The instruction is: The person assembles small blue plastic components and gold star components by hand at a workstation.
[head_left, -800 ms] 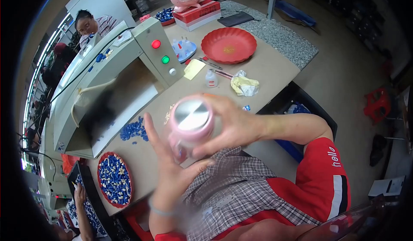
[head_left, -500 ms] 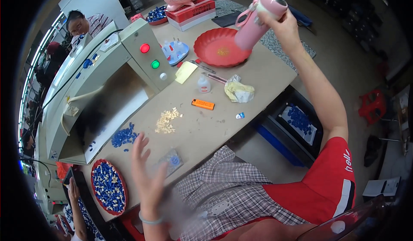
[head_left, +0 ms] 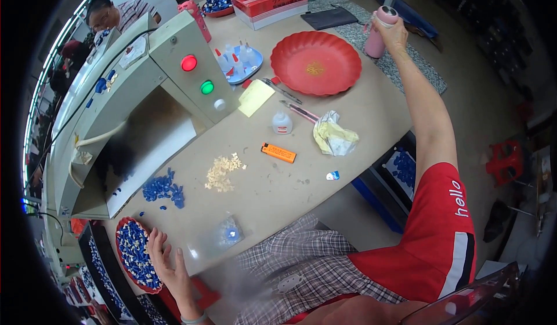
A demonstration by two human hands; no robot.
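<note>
My right hand (head_left: pixel 393 33) is stretched out to the far right of the table and wraps around a pink bottle (head_left: pixel 377 40) that stands upright on a grey speckled mat (head_left: pixel 371 32). Low on the left, my left hand (head_left: pixel 167 262) rests with fingers spread on the rim of a red tray of small blue parts (head_left: pixel 134 254). A small clear bag with a blue piece (head_left: pixel 227 233) lies just right of that hand. A heap of blue parts (head_left: pixel 163 189) and a heap of cream parts (head_left: pixel 223 172) lie on the table between my arms.
A grey machine (head_left: pixel 145 104) with red and green buttons stands at the left. On the table are a red plate (head_left: pixel 316 63), an orange lighter (head_left: pixel 278 152), a small white bottle (head_left: pixel 282 123), a crumpled yellow cloth (head_left: pixel 335 138) and a blue dish of small bottles (head_left: pixel 239 63). Another person (head_left: pixel 113 15) sits behind the machine.
My right hand carried the pink bottle from in front of me out to the far right and lowered it onto the mat. My left hand dropped to the tray of blue parts.
</note>
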